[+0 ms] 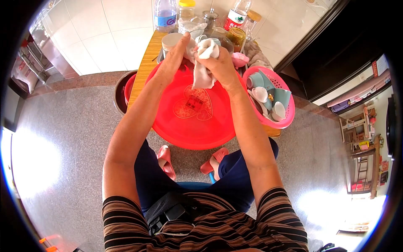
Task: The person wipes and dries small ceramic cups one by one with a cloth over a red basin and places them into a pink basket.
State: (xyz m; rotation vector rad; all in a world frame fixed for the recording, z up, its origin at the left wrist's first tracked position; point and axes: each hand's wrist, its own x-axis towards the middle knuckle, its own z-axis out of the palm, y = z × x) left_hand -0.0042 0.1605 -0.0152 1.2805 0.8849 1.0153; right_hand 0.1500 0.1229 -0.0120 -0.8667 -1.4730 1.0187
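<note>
A white cloth [204, 75] hangs from my right hand [221, 65], whose fingers are wrapped round it above the far rim of a large red basin [189, 134]. My left hand [178, 52] is raised just beside it, at the cloth's left edge; its fingertips are largely hidden, and what they grip, if anything, does not show clearly. The basin has a heart pattern on its bottom. To its right, a pink basket [288, 115] holds light-blue and white cups and bowls.
Behind my hands on the wooden table [147, 65] stand a blue-labelled bottle [165, 19], a red-labelled bottle [236, 17], an amber glass jar [236, 38] and a white cup [170, 40]. A pink item [239, 59] lies near the basin. A metal bowl [119, 94] is at the left.
</note>
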